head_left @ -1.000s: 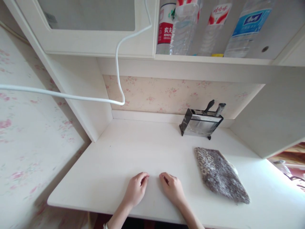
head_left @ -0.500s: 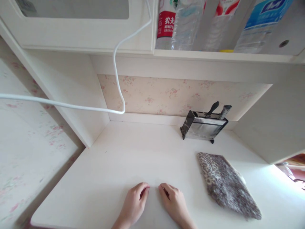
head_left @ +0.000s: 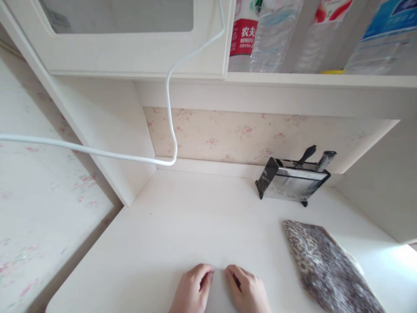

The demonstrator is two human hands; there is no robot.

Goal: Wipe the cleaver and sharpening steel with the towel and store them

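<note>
Both hands rest on the white desktop (head_left: 182,234) at the bottom of the head view, a small gap between them. My left hand (head_left: 194,287) is loosely curled, thumb against the index finger, and nothing shows in it. Curled the same way, my right hand (head_left: 246,287) also shows nothing between its fingers. To the right of it lies a furry grey-brown cloth (head_left: 329,265) with a leopard-patterned edge, apart from the hand. Farther back stands a black-framed knife holder (head_left: 295,182) with two dark handles sticking up. The wrists run out of the frame.
A white cable (head_left: 120,154) hangs in front of the cabinet (head_left: 124,52) at upper left. Several plastic bottles, one a red-labelled bottle (head_left: 243,39), stand on the open shelf (head_left: 309,80) above. Side panels and a flower-patterned wall (head_left: 211,134) enclose the desk's back.
The whole view has shifted, so the desk, holder, cloth and hands sit farther right and lower in the picture. Both hands keep their curled pose on the desktop.
</note>
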